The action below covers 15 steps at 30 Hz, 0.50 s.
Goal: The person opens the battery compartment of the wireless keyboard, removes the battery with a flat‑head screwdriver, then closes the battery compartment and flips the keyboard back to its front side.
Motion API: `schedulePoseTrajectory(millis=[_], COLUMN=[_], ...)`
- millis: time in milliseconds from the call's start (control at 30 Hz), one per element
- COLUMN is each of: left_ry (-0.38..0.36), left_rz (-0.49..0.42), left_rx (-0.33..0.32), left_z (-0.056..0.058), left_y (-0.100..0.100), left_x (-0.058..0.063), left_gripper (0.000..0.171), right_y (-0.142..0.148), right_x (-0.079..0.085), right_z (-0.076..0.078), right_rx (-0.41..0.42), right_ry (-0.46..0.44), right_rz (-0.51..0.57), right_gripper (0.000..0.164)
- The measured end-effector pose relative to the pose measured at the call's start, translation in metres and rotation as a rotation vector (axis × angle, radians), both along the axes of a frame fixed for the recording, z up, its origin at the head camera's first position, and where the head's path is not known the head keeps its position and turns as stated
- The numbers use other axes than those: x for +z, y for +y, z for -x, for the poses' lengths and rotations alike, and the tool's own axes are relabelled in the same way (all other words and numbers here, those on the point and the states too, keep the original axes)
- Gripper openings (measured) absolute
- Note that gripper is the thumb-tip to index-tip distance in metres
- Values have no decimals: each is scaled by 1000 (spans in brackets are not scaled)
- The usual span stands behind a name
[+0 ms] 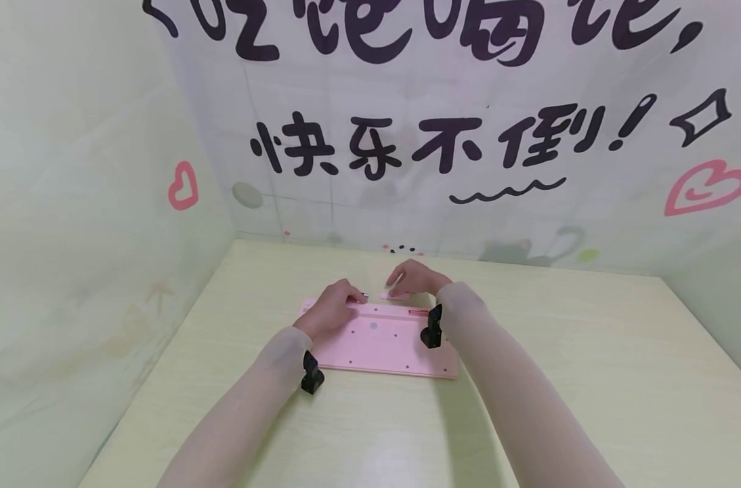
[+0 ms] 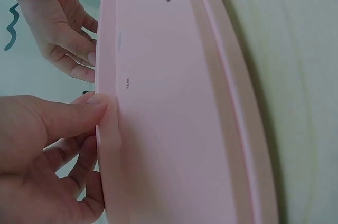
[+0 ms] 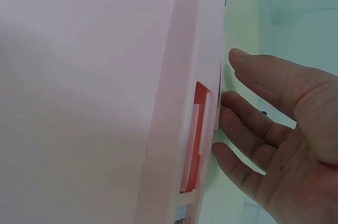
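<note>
A pink keyboard (image 1: 383,346) lies face down on the table, with screws in its underside and an open reddish slot (image 3: 198,139) near its right far edge. My left hand (image 1: 334,308) grips that far edge, thumb (image 2: 97,100) on the rim and fingers bent behind it. By the left thumb is a small dark object (image 1: 364,295), too small to make out. Just beyond the edge, the right hand (image 1: 414,278) reaches down with thumb apart from the loosely bent fingers (image 3: 248,129). Its fingertips are at a small flat pink piece (image 1: 385,295); the right hand partly hides it.
The pale wooden table (image 1: 590,379) extends around the keyboard. A white cloth wall (image 1: 370,217) with dark lettering and pink hearts stands behind, and another (image 1: 90,203) rises on the left. Black wrist cameras (image 1: 433,329) hang over the keyboard's near side.
</note>
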<state>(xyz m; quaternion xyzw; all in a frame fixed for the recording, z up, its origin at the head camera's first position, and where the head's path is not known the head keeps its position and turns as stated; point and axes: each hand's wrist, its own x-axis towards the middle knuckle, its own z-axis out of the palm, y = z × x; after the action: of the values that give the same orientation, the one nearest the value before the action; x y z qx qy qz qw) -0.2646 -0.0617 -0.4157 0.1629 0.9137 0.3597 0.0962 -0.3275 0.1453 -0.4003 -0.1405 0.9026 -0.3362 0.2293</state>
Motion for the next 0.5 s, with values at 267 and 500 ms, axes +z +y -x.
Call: schedulePoseTrajectory(millis=[267,500], left_ry=[29,21], left_rz=[-26,-44], left_rx=[-18,2], left_z=[-2,-3], left_y=[1,0], left_x=[-2,-3], left_gripper=[25,24], right_y=[2,-2], right_x=[-1,-2], right_z=[-6,-7], right_rx=[3,-39], right_ry=[-34,-33], right_rz=[-18,-22], right_gripper=[29,25])
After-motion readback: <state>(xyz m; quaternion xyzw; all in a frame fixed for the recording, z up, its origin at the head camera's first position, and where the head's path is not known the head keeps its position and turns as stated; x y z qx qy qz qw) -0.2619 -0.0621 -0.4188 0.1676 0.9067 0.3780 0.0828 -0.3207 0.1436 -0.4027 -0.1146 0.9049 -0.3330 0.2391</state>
